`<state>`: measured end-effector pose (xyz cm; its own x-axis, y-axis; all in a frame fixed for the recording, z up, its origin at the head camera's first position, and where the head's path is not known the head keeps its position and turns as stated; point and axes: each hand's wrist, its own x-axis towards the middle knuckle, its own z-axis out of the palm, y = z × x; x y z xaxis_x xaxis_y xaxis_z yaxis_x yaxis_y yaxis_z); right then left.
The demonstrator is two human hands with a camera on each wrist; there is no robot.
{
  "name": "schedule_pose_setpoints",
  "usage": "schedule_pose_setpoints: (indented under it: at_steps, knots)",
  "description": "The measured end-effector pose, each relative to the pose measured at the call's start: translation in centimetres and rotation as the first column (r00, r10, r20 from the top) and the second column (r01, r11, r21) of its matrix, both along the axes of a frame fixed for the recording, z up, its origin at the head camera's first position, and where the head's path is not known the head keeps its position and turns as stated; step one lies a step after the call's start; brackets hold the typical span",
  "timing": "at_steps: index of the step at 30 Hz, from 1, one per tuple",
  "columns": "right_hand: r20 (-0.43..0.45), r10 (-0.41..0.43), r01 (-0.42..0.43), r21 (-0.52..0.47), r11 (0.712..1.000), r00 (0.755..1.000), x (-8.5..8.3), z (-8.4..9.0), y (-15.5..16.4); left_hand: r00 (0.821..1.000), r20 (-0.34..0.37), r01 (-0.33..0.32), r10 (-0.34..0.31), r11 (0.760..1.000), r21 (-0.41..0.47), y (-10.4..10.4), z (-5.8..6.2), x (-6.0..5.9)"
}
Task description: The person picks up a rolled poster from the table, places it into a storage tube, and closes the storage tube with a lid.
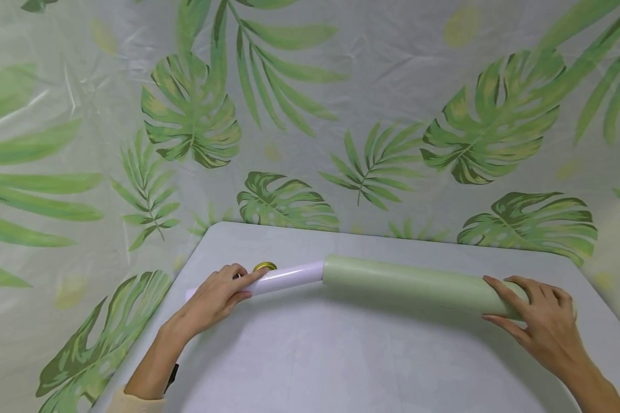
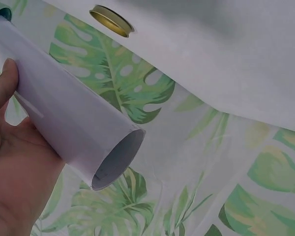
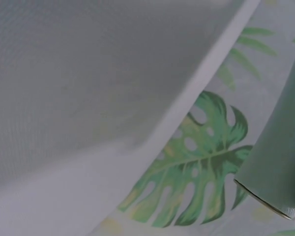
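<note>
Leaf-printed sheeting (image 1: 341, 86) hangs behind a pale table (image 1: 310, 355). Across it lies a green roll (image 1: 413, 284) with a white tube (image 1: 289, 276) sticking out. The left hand (image 1: 219, 298) grasps the tube; the right hand (image 1: 539, 318) curls round the roll's end. Only the left wrist view shows the tube's hollow mouth, and a gold ring (image 2: 111, 20) clearly.

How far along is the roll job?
Done: the white tube already sticks out of the green roll's left end. In hand: the left hand has a grip on the tube, and the right hand wraps the roll's far end. Left: most of the tube's length seems to be inside the roll; both lie above the table.
</note>
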<state>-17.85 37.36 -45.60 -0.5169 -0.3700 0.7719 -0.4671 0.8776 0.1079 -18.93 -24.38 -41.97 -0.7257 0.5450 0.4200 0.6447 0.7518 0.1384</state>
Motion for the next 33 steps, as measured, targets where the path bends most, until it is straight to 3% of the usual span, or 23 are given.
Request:
schedule_pose_setpoints:
  at_steps: [17, 26, 33]
  knots:
    - [0.105, 0.024, -0.025, 0.007, 1.0, 0.994, 0.1, 0.4, -1.4, 0.999, 0.022, 0.048, -0.05, 0.998, 0.051, 0.5, 0.1, 0.0]
    - [0.064, 0.073, -0.073, -0.009, 0.997, 0.995, -0.3, 0.2, -2.2, 0.997, -0.002, 0.076, -0.076, 0.996, 0.051, 0.9, 0.4, -0.1]
    - [0.101, 0.07, -0.071, 0.01, 0.997, 0.992, 0.0, 0.6, -2.8, 0.995, -0.001, 0.1, -0.1, 0.994, 0.045, 1.8, 0.7, -0.3]
